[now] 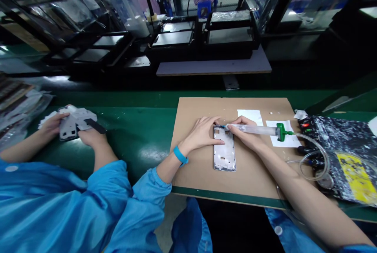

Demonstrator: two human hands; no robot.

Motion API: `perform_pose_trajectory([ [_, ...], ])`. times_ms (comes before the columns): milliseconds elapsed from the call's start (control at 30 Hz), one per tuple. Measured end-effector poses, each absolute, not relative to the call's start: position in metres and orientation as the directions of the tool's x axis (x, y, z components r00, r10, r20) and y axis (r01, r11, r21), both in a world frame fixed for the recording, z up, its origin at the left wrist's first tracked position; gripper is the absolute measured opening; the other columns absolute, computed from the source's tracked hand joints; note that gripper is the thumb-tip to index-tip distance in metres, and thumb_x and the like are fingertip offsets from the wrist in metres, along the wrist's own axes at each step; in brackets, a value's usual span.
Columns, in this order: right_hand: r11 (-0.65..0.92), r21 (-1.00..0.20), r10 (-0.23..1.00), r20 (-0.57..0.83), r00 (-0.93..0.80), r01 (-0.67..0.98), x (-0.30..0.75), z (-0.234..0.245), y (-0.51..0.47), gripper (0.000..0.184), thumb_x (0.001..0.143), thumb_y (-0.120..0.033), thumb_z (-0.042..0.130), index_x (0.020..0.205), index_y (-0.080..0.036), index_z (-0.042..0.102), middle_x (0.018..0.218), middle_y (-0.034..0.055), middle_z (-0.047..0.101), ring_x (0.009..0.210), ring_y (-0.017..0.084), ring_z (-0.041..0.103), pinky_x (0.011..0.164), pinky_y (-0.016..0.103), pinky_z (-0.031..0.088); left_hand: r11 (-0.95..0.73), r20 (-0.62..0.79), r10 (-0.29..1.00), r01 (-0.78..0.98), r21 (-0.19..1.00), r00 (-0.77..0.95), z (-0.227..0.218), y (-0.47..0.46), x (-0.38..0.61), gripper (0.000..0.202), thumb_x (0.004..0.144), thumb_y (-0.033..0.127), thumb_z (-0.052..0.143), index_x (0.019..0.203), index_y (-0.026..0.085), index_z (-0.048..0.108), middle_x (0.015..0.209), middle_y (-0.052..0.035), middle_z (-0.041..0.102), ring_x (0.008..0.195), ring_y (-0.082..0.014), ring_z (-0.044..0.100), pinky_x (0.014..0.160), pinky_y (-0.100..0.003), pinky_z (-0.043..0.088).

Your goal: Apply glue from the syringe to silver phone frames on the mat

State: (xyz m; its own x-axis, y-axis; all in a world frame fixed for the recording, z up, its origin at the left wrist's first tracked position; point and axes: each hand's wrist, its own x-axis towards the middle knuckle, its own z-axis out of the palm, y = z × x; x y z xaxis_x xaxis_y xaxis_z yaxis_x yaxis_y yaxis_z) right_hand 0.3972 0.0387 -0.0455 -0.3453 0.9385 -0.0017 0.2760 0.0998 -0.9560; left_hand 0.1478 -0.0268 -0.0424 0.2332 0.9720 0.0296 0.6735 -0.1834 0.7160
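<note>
A silver phone frame [224,153] with small cutouts lies flat on a brown board. My left hand [203,133], with a blue band at the wrist, holds the frame at its upper left; the thumb lies across its face and the fingers reach the top edge. In my right hand [246,133] is a clear dispensing syringe [259,129], held near its tip. The tip is at the frame's top edge; whether it touches cannot be made out. A green cap [281,131] on the syringe's back end joins a clear air hose [312,139].
Brown board [194,182] covers the green bench [147,139]. White papers [250,116] lie beyond my right hand. A speckled dispenser box [344,135] stands right. At left, a co-worker's hands [91,137] hold another phone frame [69,123]. Black fixtures [229,51] stand at the back.
</note>
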Motion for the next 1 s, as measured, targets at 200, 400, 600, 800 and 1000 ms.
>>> perform_pose_trajectory([
  [200,0.095,-0.961,0.938,-0.002,-0.347,0.261,0.3968,-0.0470,0.0384,0.049,0.086,-0.071,0.093,0.084,-0.027,0.071,0.086,0.0078,0.081,0.080,0.027,0.072,0.074,0.039,0.057,-0.185,0.032,0.973,0.684,0.706,0.230,-0.0403,-0.0278,0.1479,0.102,0.084,0.061,0.104,0.170,0.035,0.057,0.152,-0.0092,0.076,0.147,-0.0413,0.063,0.131,-0.059,0.045],
  [400,0.077,-0.966,0.944,-0.010,-0.331,0.248,0.3953,-0.0457,0.0362,0.050,0.085,-0.071,0.094,0.085,-0.026,0.071,0.089,0.0088,0.081,0.082,0.027,0.072,0.075,0.039,0.057,-0.182,0.027,0.973,0.682,0.709,0.231,-0.0394,-0.0280,0.1485,0.101,0.084,0.060,0.105,0.170,0.034,0.057,0.153,-0.0096,0.076,0.147,-0.0412,0.063,0.131,-0.058,0.046],
  [600,0.085,-0.968,0.942,0.002,-0.334,0.236,0.3940,-0.0442,0.0365,0.046,0.085,-0.068,0.093,0.083,-0.027,0.072,0.087,0.0083,0.081,0.080,0.026,0.071,0.072,0.038,0.056,-0.183,0.028,0.973,0.684,0.706,0.231,-0.0386,-0.0278,0.1483,0.100,0.084,0.060,0.105,0.169,0.035,0.058,0.153,-0.0098,0.076,0.148,-0.0415,0.063,0.131,-0.060,0.046],
  [800,0.081,-0.968,0.944,-0.002,-0.330,0.236,0.3937,-0.0457,0.0373,0.048,0.083,-0.068,0.094,0.081,-0.027,0.070,0.084,0.0073,0.080,0.078,0.026,0.070,0.071,0.037,0.055,-0.190,0.031,0.971,0.685,0.704,0.237,-0.0397,-0.0281,0.1475,0.100,0.085,0.062,0.103,0.169,0.035,0.058,0.154,-0.0098,0.076,0.147,-0.0415,0.064,0.131,-0.060,0.046],
  [1000,0.075,-0.969,0.943,-0.008,-0.332,0.234,0.3951,-0.0478,0.0380,0.053,0.084,-0.074,0.094,0.083,-0.028,0.069,0.084,0.0073,0.080,0.077,0.026,0.070,0.072,0.038,0.056,-0.199,0.036,0.969,0.683,0.703,0.245,-0.0405,-0.0274,0.1469,0.100,0.086,0.064,0.102,0.170,0.036,0.057,0.153,-0.0102,0.076,0.147,-0.0420,0.064,0.130,-0.061,0.046],
])
